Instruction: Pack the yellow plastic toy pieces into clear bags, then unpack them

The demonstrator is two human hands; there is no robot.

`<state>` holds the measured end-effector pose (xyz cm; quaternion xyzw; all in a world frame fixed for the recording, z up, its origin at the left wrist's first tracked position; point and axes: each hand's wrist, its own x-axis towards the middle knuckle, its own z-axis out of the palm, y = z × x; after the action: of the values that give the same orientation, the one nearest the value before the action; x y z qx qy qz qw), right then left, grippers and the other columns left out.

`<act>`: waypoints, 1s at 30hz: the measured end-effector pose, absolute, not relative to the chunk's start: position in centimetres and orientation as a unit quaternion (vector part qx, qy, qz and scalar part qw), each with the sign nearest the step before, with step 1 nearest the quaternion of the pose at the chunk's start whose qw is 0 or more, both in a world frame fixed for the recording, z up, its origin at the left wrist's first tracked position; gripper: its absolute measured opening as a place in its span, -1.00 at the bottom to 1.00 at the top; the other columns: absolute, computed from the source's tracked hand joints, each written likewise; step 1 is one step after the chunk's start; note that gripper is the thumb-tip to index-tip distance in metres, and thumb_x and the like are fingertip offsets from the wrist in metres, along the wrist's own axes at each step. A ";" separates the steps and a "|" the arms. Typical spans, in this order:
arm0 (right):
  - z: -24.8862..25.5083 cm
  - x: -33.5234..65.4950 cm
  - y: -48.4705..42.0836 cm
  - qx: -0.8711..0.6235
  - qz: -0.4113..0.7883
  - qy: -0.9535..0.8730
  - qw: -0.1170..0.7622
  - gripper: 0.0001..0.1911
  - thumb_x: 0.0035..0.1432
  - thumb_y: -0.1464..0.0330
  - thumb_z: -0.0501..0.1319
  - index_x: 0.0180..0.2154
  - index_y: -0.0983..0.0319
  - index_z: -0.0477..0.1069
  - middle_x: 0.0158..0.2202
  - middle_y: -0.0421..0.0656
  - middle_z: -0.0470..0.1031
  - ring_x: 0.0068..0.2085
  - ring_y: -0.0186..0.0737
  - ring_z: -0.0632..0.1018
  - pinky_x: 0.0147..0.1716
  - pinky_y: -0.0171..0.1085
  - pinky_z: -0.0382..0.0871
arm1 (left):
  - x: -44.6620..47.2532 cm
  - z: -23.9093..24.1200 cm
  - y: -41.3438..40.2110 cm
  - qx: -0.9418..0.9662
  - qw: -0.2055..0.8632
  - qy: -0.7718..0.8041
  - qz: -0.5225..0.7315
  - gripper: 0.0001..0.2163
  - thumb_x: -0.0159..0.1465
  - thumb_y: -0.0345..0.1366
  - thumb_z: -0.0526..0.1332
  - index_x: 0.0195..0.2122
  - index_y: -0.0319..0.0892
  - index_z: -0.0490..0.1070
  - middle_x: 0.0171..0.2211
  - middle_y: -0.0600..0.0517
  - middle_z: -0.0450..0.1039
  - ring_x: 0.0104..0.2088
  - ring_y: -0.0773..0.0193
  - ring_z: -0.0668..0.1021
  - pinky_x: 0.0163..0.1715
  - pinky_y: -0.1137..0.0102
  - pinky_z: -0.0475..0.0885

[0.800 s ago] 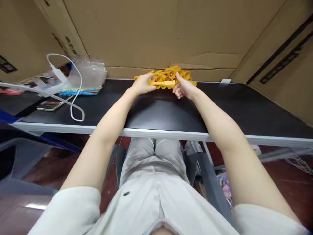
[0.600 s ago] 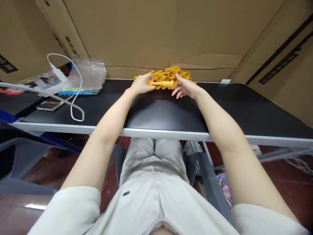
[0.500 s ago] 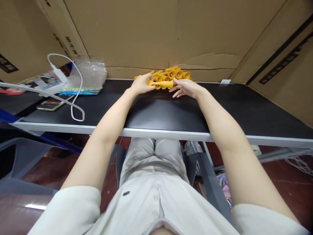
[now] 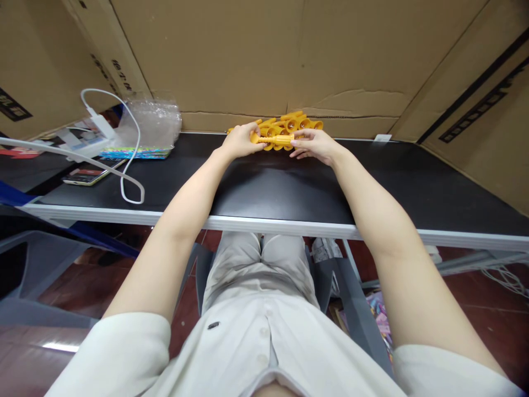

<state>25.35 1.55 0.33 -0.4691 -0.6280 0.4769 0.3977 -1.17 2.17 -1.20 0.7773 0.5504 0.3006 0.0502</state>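
My left hand (image 4: pixel 243 140) is closed on the left end of a yellow plastic piece (image 4: pixel 281 140), slim in the middle with a thicker, handle-like right part. Thumb and fingers of my right hand (image 4: pixel 314 145) pinch that right end. Held level, the piece is just in front of a pile of similar yellow plastic pieces (image 4: pixel 303 124), several with round, hollow cup-like ends facing me. Part of the pile is hidden behind my hands. What exactly these pieces are I cannot tell.
The black table (image 4: pixel 285 193) ends in a metal front edge, with a cardboard wall (image 4: pixel 231 55) behind. At left lie clear plastic bags (image 4: pixel 149 124), a phone (image 4: pixel 93 173) and a white cable (image 4: pixel 131 132). A small white piece (image 4: pixel 382 138) sits at the back right.
My right-hand fingers have closed in from spread to a pinch around the right end of the yellow piece. My left hand keeps its hold, almost unmoved.
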 end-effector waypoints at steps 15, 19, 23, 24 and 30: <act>0.1 25.2 1.7 -0.481 0.466 -0.636 0.383 -0.54 0.29 -0.03 0.53 -0.19 0.21 0.52 -0.39 -0.10 0.67 -0.46 -0.24 0.67 -0.47 -0.37 0.56 | -1.3 -1.4 2.3 0.788 0.037 0.532 0.308 -0.69 0.21 -0.16 0.41 -0.06 -0.12 0.52 -0.18 -0.03 0.58 -0.05 -0.05 0.60 0.11 0.14 0.49; -0.1 25.0 2.0 -0.493 0.461 -0.634 0.379 -0.49 0.33 -0.12 0.45 -0.18 0.21 0.52 -0.43 -0.08 0.64 -0.45 -0.19 0.69 -0.40 -0.31 0.60 | -1.2 -1.4 2.2 0.786 0.040 0.533 0.311 -0.70 0.20 -0.16 0.42 -0.08 -0.12 0.53 -0.19 -0.02 0.58 -0.06 -0.04 0.60 0.11 0.15 0.49; -0.2 24.8 2.1 -0.500 0.467 -0.623 0.380 -0.43 0.36 -0.18 0.39 -0.15 0.23 0.55 -0.45 -0.08 0.63 -0.44 -0.15 0.69 -0.41 -0.29 0.60 | -1.1 -1.3 2.1 0.786 0.045 0.537 0.305 -0.70 0.22 -0.15 0.41 -0.06 -0.12 0.54 -0.14 -0.04 0.60 -0.01 -0.07 0.60 0.14 0.13 0.47; -0.2 24.8 2.1 -0.501 0.471 -0.618 0.381 -0.42 0.35 -0.19 0.39 -0.14 0.22 0.56 -0.46 -0.08 0.63 -0.44 -0.15 0.69 -0.42 -0.29 0.60 | -1.1 -1.3 2.1 0.785 0.047 0.538 0.304 -0.69 0.22 -0.16 0.41 -0.04 -0.12 0.54 -0.13 -0.05 0.60 0.01 -0.08 0.60 0.16 0.12 0.47; 0.0 24.5 1.6 -0.505 0.495 -0.594 0.383 -0.35 0.25 -0.26 0.43 -0.06 0.18 0.54 -0.49 -0.10 0.62 -0.44 -0.07 0.69 -0.38 -0.19 0.65 | -0.9 -1.0 1.6 0.781 0.063 0.534 0.318 -0.67 0.19 -0.20 0.41 -0.01 -0.11 0.56 -0.14 -0.04 0.60 0.06 -0.13 0.59 0.20 0.08 0.46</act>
<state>24.48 1.59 -0.04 -0.5055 -0.5943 0.4948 0.3827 -0.85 1.65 -1.02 0.7812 0.5337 0.3177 0.0631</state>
